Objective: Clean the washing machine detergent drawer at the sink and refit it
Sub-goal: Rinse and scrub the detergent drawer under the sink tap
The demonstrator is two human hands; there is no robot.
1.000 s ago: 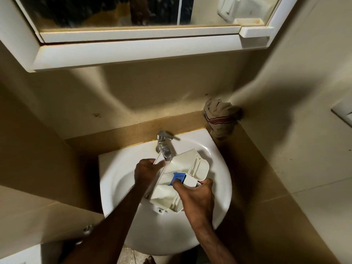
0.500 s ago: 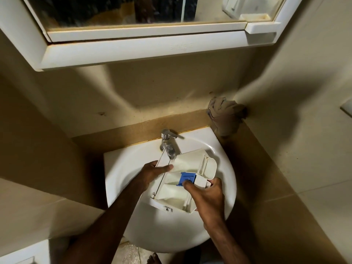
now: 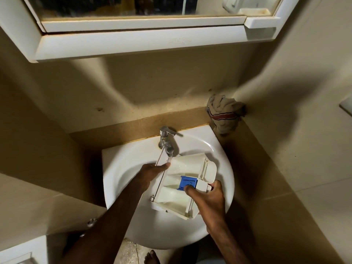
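Both hands, left hand [image 3: 150, 173] and right hand [image 3: 206, 199], grip one detergent drawer [image 3: 182, 180] under one tap [image 3: 166, 141].

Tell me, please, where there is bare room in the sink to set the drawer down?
Bare basin shows left of the left hand up to the sink rim, and along the near bowl below the drawer. The back under the tap and the right side by the right hand are crowded.

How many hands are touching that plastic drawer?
2. The left hand holds the detergent drawer's left edge under the tap; the right hand grips its right side, thumb on the blue insert.
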